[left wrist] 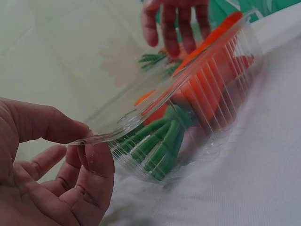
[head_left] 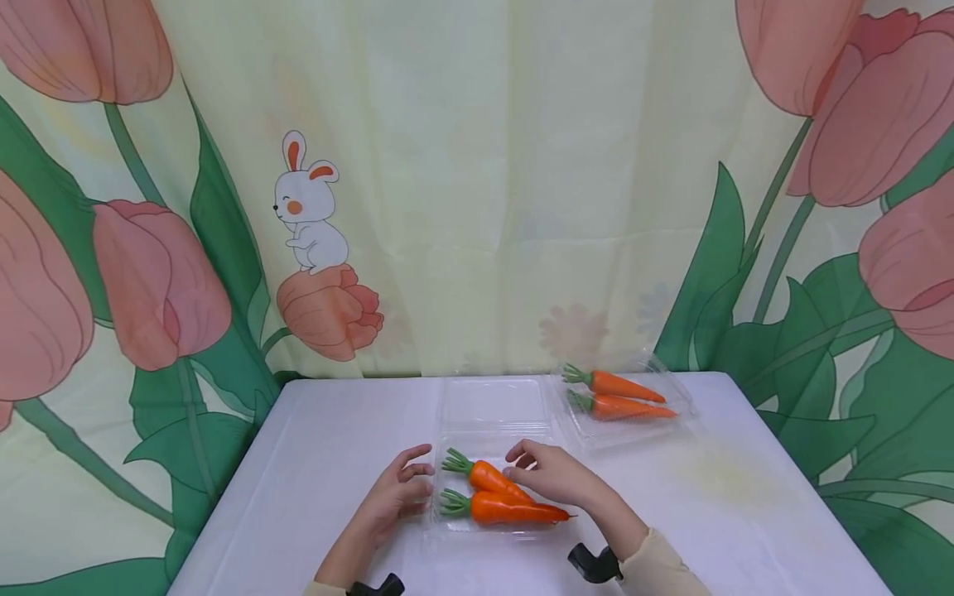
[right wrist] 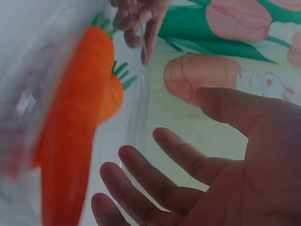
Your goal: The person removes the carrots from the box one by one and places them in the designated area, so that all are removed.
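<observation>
Between the hands lies a hinged clear plastic box (head_left: 540, 532), its lid (head_left: 495, 403) laid back on the far side. Two orange carrots with green tops lie in it: the upper carrot (head_left: 489, 476) slants, and the nearer carrot (head_left: 514, 508) lies across the front. My left hand (head_left: 395, 495) pinches the box's left rim (left wrist: 103, 137) between thumb and fingers, as the left wrist view shows. Over the box's right part hovers my right hand (head_left: 553, 473), fingers spread and loosely bent, holding nothing in the right wrist view (right wrist: 211, 174).
At the back right of the white table (head_left: 335, 430) stands another clear plastic box (head_left: 607, 432) holding two carrots (head_left: 626, 406). A curtain (head_left: 462, 207) printed with tulips and a rabbit hangs behind the table's far edge.
</observation>
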Action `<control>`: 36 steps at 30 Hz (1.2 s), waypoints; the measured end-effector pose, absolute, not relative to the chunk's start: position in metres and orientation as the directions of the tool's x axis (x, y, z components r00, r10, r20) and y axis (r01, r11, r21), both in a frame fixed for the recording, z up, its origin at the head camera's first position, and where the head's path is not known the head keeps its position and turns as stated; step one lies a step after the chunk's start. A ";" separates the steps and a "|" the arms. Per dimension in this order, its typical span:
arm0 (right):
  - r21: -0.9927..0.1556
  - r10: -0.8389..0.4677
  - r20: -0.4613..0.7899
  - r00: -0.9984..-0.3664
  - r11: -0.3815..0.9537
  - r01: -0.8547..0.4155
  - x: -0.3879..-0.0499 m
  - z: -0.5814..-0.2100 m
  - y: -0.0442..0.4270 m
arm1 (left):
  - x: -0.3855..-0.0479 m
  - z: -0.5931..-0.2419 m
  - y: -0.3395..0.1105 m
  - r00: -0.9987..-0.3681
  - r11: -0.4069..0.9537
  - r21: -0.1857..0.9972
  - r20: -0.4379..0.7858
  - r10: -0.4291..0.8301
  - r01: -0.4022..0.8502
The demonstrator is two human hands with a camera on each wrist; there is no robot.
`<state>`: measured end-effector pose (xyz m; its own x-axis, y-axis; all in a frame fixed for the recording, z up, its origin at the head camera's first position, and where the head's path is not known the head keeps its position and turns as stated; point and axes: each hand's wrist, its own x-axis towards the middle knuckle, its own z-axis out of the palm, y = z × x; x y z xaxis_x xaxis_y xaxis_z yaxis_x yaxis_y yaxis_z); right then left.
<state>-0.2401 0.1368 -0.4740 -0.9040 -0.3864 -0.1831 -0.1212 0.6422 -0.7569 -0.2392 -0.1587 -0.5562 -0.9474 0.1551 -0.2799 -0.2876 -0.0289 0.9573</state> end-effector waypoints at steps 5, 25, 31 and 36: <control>-0.785 -0.456 -0.188 -0.870 0.602 -0.146 -0.228 -0.478 0.130 | -0.241 -0.556 -0.161 -0.945 -0.045 0.956 -0.280 0.168 -0.291; -0.523 -0.432 -0.064 -0.900 0.782 -0.338 -0.215 -0.502 0.099 | -0.241 -0.558 -0.162 -0.931 -0.070 0.950 -0.280 0.235 -0.304; -0.386 -0.388 -0.074 -0.919 0.860 -0.332 -0.213 -0.501 0.087 | -0.241 -0.556 -0.163 -0.928 -0.071 0.947 -0.291 0.231 -0.314; -0.339 -0.381 -0.069 -0.922 0.878 -0.337 -0.212 -0.500 0.083 | -0.240 -0.555 -0.163 -0.927 -0.064 0.944 -0.301 0.225 -0.322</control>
<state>-0.2115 0.0826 -0.4996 -0.9222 -0.3806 -0.0688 -0.3372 0.8783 -0.3390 -0.2401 -0.1631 -0.5555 -0.9268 0.2246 -0.3010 -0.3224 -0.0645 0.9444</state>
